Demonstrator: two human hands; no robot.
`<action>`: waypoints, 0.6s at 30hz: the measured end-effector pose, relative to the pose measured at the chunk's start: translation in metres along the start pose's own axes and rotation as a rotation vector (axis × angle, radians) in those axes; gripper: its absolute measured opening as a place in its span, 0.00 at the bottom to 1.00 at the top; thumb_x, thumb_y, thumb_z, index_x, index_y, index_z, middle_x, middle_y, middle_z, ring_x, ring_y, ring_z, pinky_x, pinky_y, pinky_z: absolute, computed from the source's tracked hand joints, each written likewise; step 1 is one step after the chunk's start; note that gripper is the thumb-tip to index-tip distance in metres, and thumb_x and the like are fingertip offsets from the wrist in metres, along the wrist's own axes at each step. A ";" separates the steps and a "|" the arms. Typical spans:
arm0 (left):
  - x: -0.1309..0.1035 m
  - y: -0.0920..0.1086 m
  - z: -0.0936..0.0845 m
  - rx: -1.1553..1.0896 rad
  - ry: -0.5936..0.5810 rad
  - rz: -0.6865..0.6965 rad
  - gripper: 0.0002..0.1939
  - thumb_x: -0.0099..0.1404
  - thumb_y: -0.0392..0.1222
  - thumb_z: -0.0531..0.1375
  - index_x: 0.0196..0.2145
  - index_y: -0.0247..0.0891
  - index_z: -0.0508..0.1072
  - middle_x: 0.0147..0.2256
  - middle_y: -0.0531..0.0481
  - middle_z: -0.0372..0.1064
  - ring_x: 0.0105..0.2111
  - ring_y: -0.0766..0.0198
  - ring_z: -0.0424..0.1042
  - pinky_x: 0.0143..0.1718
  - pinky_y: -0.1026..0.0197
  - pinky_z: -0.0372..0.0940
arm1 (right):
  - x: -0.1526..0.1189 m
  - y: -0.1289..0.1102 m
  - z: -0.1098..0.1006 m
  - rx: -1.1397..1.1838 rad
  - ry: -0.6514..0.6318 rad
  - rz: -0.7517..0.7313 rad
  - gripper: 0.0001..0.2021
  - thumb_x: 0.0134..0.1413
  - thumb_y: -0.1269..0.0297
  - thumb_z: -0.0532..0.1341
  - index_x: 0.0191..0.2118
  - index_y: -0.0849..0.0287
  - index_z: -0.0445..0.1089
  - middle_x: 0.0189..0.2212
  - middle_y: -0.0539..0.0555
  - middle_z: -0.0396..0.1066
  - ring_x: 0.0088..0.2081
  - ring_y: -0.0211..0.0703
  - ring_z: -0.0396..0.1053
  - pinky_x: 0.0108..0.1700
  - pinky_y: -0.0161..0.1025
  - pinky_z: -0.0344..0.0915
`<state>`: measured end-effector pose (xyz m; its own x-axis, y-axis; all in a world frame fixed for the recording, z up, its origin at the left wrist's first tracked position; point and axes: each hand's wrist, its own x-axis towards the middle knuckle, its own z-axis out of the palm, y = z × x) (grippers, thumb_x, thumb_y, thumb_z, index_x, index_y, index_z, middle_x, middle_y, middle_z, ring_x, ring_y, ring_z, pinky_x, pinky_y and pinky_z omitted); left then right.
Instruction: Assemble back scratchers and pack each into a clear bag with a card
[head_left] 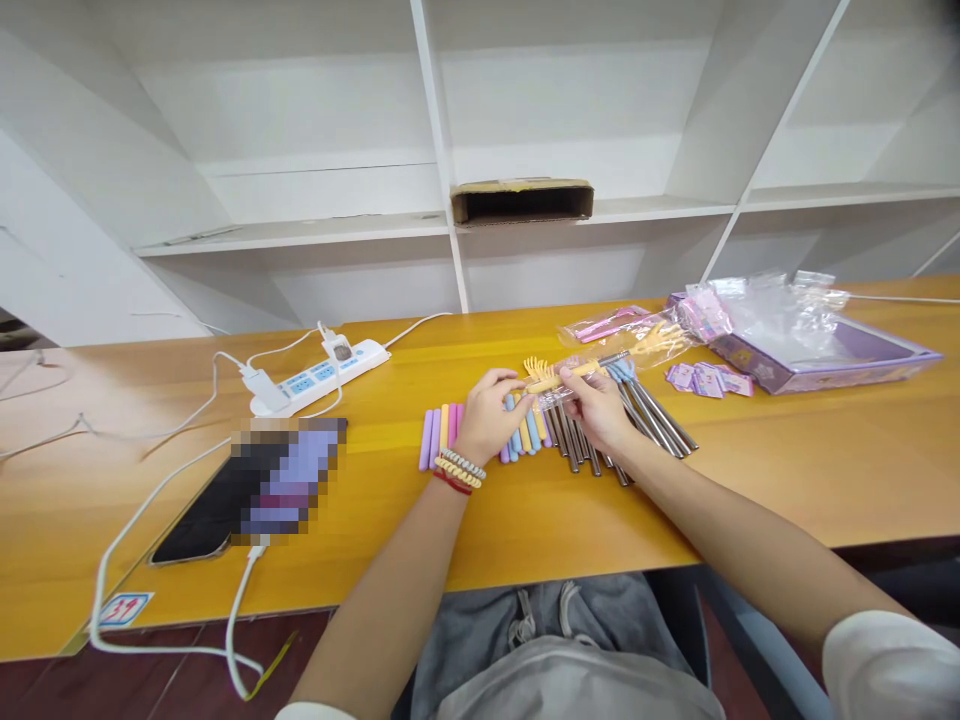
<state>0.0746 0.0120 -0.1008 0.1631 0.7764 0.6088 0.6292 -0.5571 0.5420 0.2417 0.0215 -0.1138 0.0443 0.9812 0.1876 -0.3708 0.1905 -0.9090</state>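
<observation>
The left grip (491, 412) is narrow, its fingertips closed on one end of a yellow handle (553, 384); the right grip (600, 408) is narrow too, pinching the same handle nearer its other end, so that it lies between the two grips, above the desk (375, 500); clear film shows just below it. Yellow claws (538, 368) lie just beyond the left grip; coloured sticks (436, 430) in purple, pink, yellow and blue lie in a row beneath the left grip and to both sides of it; metal rods (660, 410) lie below and to the right of the right grip, blue heads (621, 371) at the far ends of some. Beyond the right grip are a clear bag (679, 345) with yellow claws in it and a pink piece (611, 325); farther right of that grip are small cards (709, 380) and a purple tray (825, 378) with clear bags in it. Left of the left grip, well apart, are a power strip (319, 378) and a black phone (199, 510); bracelets (459, 468) circle the wrist behind that grip.
</observation>
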 end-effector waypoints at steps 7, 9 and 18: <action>0.001 0.002 -0.003 -0.146 0.011 0.007 0.10 0.57 0.36 0.61 0.39 0.39 0.76 0.44 0.46 0.68 0.45 0.61 0.69 0.50 0.55 0.64 | -0.001 -0.001 0.001 0.056 -0.025 0.055 0.16 0.43 0.53 0.67 0.26 0.60 0.64 0.17 0.45 0.60 0.15 0.27 0.50 0.16 0.29 0.43; 0.002 0.002 -0.004 -0.191 -0.020 0.016 0.14 0.56 0.31 0.59 0.40 0.39 0.75 0.45 0.46 0.67 0.47 0.62 0.68 0.51 0.56 0.64 | 0.000 -0.003 0.001 0.102 -0.020 0.083 0.17 0.42 0.53 0.67 0.26 0.60 0.63 0.17 0.45 0.59 0.15 0.27 0.50 0.15 0.29 0.43; 0.002 0.003 -0.005 -0.173 -0.041 -0.029 0.10 0.57 0.38 0.61 0.38 0.39 0.76 0.42 0.47 0.68 0.42 0.62 0.70 0.48 0.56 0.65 | 0.000 -0.002 -0.001 0.074 -0.017 0.146 0.18 0.40 0.53 0.68 0.26 0.60 0.62 0.17 0.44 0.58 0.15 0.26 0.51 0.15 0.29 0.43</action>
<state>0.0733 0.0108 -0.0952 0.1796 0.8022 0.5694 0.4946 -0.5740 0.6526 0.2432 0.0213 -0.1126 -0.0305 0.9976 0.0626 -0.4390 0.0428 -0.8975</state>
